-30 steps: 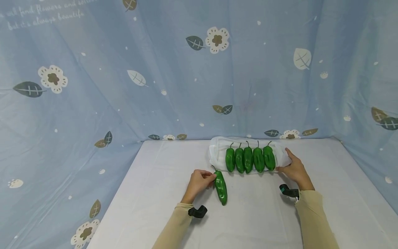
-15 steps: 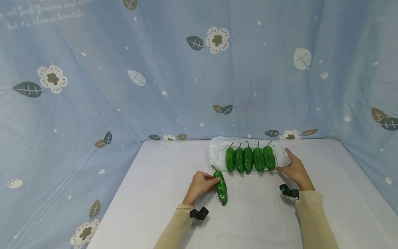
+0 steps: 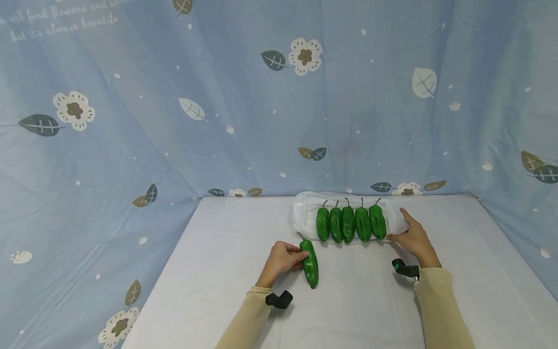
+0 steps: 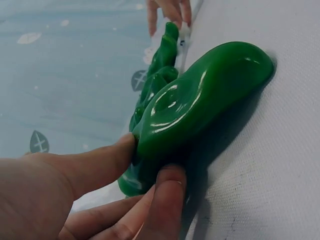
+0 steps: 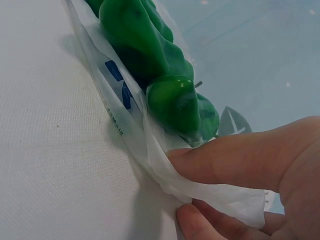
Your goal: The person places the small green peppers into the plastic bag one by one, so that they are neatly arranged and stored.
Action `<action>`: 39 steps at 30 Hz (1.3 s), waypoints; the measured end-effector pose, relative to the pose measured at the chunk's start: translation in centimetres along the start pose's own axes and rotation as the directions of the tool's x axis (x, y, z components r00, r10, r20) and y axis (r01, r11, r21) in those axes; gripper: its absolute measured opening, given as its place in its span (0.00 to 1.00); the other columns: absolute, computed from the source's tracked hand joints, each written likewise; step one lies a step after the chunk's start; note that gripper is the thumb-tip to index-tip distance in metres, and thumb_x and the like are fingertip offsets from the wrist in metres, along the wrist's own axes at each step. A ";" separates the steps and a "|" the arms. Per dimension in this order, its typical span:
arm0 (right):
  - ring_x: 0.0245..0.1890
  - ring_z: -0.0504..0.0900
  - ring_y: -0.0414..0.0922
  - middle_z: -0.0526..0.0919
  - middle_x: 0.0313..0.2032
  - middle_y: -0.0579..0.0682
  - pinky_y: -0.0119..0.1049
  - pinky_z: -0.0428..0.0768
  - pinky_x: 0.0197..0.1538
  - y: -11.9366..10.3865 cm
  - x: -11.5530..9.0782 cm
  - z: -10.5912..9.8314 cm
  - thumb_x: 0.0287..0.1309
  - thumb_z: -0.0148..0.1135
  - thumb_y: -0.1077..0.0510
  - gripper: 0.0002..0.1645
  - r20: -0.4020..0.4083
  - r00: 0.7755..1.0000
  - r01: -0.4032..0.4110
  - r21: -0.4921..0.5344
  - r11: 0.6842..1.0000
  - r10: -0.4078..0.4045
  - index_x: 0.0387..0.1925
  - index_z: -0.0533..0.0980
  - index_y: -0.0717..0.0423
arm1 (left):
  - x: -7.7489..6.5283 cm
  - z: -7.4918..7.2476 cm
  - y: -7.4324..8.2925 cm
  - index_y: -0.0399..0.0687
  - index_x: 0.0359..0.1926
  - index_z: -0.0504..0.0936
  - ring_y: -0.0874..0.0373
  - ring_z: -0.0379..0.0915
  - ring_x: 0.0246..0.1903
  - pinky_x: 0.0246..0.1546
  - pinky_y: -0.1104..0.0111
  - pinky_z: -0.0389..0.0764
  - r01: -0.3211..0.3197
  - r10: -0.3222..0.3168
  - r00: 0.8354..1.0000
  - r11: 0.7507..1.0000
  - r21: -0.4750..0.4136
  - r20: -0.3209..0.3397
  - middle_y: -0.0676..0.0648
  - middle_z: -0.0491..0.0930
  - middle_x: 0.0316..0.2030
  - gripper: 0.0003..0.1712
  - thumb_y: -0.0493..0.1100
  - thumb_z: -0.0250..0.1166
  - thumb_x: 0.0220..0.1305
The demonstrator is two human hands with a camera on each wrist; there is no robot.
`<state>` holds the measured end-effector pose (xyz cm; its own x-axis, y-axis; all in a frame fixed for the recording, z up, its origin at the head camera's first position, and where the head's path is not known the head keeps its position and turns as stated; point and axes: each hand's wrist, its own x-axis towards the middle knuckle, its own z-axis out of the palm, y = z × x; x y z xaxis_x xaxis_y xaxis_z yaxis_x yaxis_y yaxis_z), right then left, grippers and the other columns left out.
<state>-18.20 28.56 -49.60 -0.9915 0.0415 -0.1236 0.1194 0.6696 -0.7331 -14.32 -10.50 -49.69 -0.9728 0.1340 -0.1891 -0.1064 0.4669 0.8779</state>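
Observation:
My left hand (image 3: 280, 259) pinches a long green pepper (image 3: 311, 270) between thumb and fingers, near its stem end. That pepper lies tilted on the white table, its stem pointing at the bag's near-left corner. Behind it, several green peppers (image 3: 348, 225) are lined up side by side on a flat white plastic bag (image 3: 308, 213), stems away from me. At the bag's right end my right hand (image 3: 415, 241) grips the edge. The right wrist view shows the thumb (image 5: 225, 157) above the thin plastic and the fingers under it, close by the end pepper.
The white cloth-covered table (image 3: 357, 305) ends at a blue curtain (image 3: 244, 111) with flower and leaf prints, hanging behind and at both sides. A black wrist camera (image 3: 279, 299) sits on the left wrist, another black camera (image 3: 404, 268) on the right.
My left hand has shifted slightly to the right, its thumb now further over the pepper. The pepper, the row on the bag and my right hand have stayed almost still.

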 end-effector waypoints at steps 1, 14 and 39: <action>0.72 0.54 0.82 0.49 0.75 0.82 0.77 0.61 0.70 0.0 0.0 0.0 0.55 0.72 0.60 0.67 -0.001 1.000 0.002 -0.001 1.000 -0.002 0.81 0.37 0.65 | 0.0 0.0 0.0 0.30 0.44 0.88 0.62 0.83 0.20 0.24 0.72 0.84 0.000 0.000 1.000 1.000 -0.001 0.000 0.41 0.90 0.29 0.21 0.46 0.76 0.62; 0.72 0.54 0.82 0.48 0.75 0.82 0.77 0.61 0.70 -0.2 -0.1 -0.1 0.55 0.72 0.60 0.67 0.006 1.000 -0.005 0.002 1.000 0.005 0.82 0.36 0.64 | -0.2 -0.3 -0.2 0.30 0.44 0.89 0.62 0.84 0.20 0.26 0.71 0.86 0.003 -0.002 1.000 1.000 -0.021 0.015 0.40 0.91 0.30 0.19 0.44 0.77 0.61; 0.72 0.54 0.82 0.49 0.75 0.82 0.78 0.61 0.70 -0.2 -0.2 -0.1 0.55 0.72 0.61 0.67 0.007 1.000 -0.007 0.015 1.000 0.006 0.82 0.36 0.64 | -1.0 -1.4 0.6 0.33 0.42 0.90 0.61 0.85 0.22 0.28 0.68 0.89 -0.008 0.010 0.999 0.997 -0.075 0.032 0.41 0.91 0.30 0.17 0.45 0.76 0.63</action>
<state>-18.05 28.52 -49.38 -0.9903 0.0405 -0.1332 0.1267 0.6581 -0.7422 -13.72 -11.58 -48.37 -0.9668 0.1664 -0.1939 -0.1138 0.3992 0.9098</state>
